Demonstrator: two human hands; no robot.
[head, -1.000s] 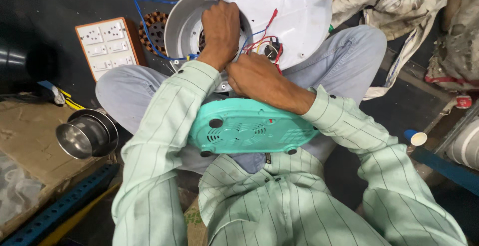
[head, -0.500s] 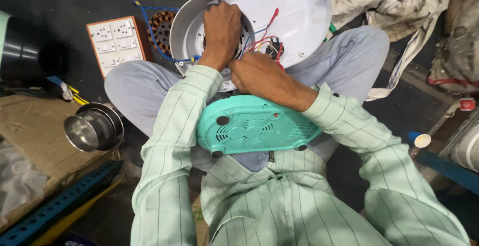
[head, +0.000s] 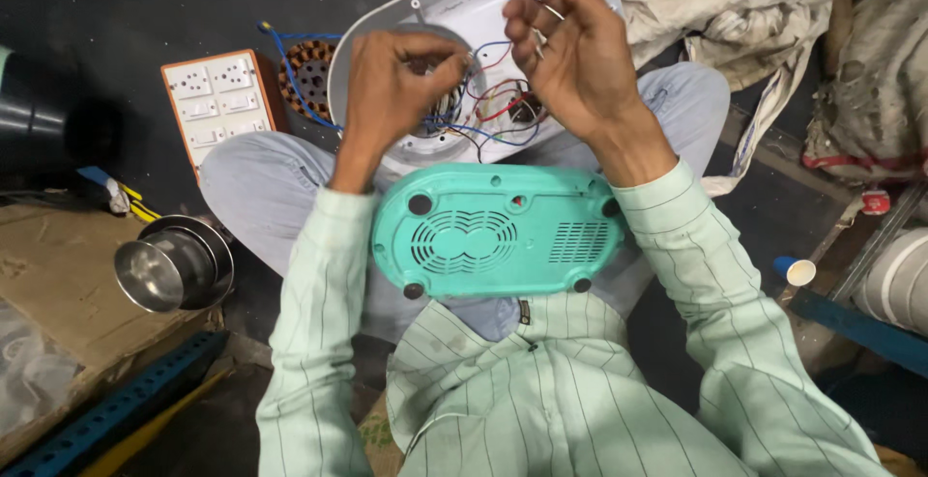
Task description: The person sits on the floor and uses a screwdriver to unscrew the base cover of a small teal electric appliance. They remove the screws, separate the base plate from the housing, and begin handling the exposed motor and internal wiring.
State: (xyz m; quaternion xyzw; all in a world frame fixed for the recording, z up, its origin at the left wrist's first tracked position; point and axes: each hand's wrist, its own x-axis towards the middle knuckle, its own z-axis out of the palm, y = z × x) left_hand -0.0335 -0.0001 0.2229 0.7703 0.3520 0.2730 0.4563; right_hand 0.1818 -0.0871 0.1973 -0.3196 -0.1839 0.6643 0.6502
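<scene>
Hands up over an opened appliance, seated person, cross-legged on dark floor. Left hand curled nearly closed, fingertips pinched at the wires beside the motor opening; looks like it grips a wire or a small part, can't tell exactly which. Right hand lifted above the white housing, fingers half bent, thumb toward index, seems to pinch something thin, probably a wire end, too small to confirm.

White housing lies open side up, tilted across the knees so its inside faces the camera; red, blue and black wires spill from the middle. Teal base cover, vented, rubber feet up, rests on the lap just below the housing, touching or nearly touching it, likely parked there to stay within reach.

Left of the knees: white switchboard in an orange frame on the floor, copper-wound stator with blue leads just beside it, partly hidden behind the housing. Steel jar on its side on cardboard, well apart from the hands. Crumpled cloth at upper right, small blue-and-white cap at right near a blue bar.
</scene>
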